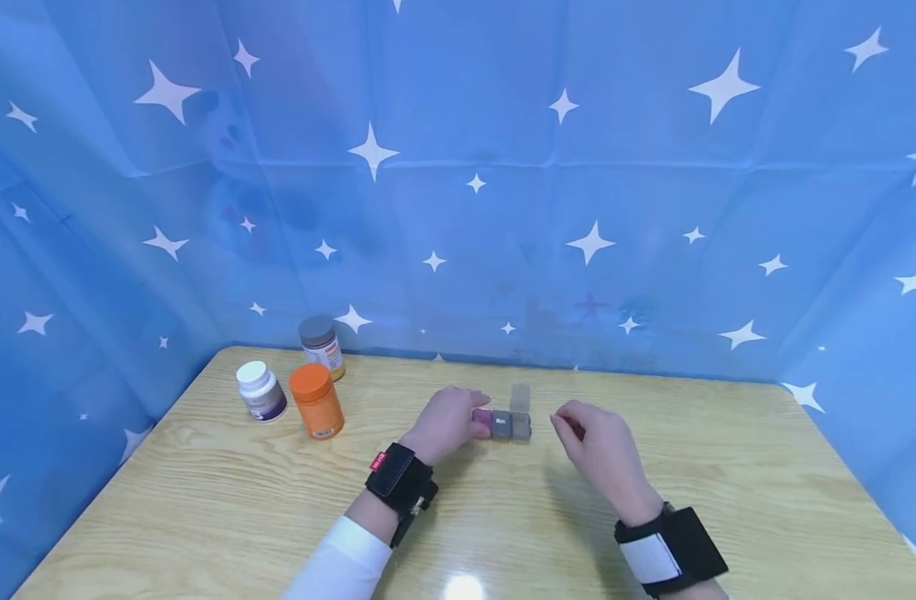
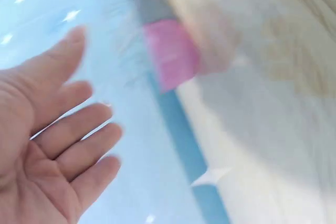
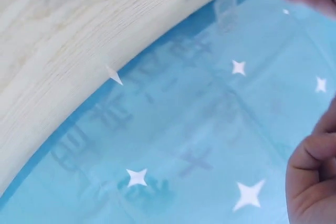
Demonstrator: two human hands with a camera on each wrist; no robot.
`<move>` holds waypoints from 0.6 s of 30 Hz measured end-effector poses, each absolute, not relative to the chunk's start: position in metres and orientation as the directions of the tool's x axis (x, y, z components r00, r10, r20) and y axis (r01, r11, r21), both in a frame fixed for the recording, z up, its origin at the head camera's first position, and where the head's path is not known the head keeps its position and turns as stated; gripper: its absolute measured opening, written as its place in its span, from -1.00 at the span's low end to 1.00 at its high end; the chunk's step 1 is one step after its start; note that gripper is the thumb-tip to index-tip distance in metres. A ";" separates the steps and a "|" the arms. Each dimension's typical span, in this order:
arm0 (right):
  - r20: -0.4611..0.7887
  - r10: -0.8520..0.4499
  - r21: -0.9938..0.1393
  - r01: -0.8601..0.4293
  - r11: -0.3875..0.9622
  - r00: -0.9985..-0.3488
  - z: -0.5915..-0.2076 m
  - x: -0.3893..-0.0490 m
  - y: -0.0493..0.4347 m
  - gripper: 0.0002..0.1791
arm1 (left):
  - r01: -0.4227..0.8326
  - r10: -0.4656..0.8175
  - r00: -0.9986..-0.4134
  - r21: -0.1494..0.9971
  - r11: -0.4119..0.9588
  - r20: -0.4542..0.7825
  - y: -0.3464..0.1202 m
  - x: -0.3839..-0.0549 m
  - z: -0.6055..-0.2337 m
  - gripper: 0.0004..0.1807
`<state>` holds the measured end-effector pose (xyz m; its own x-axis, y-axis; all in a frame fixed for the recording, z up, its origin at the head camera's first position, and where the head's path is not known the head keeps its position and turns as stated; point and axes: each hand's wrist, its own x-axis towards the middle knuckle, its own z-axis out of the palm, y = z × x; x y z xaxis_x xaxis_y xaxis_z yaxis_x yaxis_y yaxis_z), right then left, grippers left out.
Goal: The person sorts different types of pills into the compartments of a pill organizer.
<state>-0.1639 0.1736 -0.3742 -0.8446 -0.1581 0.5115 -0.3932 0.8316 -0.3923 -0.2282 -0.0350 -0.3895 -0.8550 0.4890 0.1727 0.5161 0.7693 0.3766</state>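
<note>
A small pill organizer (image 1: 501,425) lies on the table, with a pink end compartment, a grey one marked "Mon." and another grey one whose see-through lid (image 1: 520,397) stands up. My left hand (image 1: 446,421) is at the pink end in the head view. The left wrist view, blurred, shows that hand (image 2: 63,140) with spread, relaxed fingers apart from the pink compartment (image 2: 170,51). To the right of the organizer, my right hand (image 1: 596,446) hovers with fingers curled and thumb near the index fingertip; no object shows between them.
On the left of the wooden table (image 1: 240,517) stand an orange bottle (image 1: 318,404), a white-capped bottle (image 1: 261,392) and a dark-capped jar (image 1: 322,348). A blue curtain with white stars (image 1: 473,250) hangs behind the table's back edge.
</note>
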 end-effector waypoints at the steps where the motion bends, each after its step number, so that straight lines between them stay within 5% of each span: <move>1: 0.534 -0.161 -0.383 -0.407 0.829 -0.830 -0.373 -0.160 0.173 -0.82 | 0.508 0.464 -0.861 0.419 0.752 0.210 -0.042 -0.225 -0.384 -0.64; 9: 0.532 -0.155 -0.372 -0.394 0.841 -0.833 -0.373 -0.142 0.172 -0.67 | 0.425 -0.063 -0.827 0.693 0.582 0.559 -0.110 -0.200 -0.356 -0.30; 13: 0.472 -0.188 -0.375 -0.389 0.841 -0.861 -0.378 -0.137 0.173 -0.76 | 0.312 -0.346 -0.792 0.820 0.479 0.503 -0.149 -0.196 -0.359 -0.21; 18: 0.399 -0.248 -0.357 -0.398 0.845 -0.883 -0.383 -0.134 0.170 -0.84 | 0.087 -0.431 -0.870 0.935 0.344 0.239 -0.186 -0.197 -0.378 -0.09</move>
<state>-0.1344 0.1703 -0.3830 -0.8831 -0.2478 0.3985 -0.3983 0.8447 -0.3575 -0.1965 -0.1863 -0.3784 -0.8702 -0.4307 0.2395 0.0871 0.3439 0.9349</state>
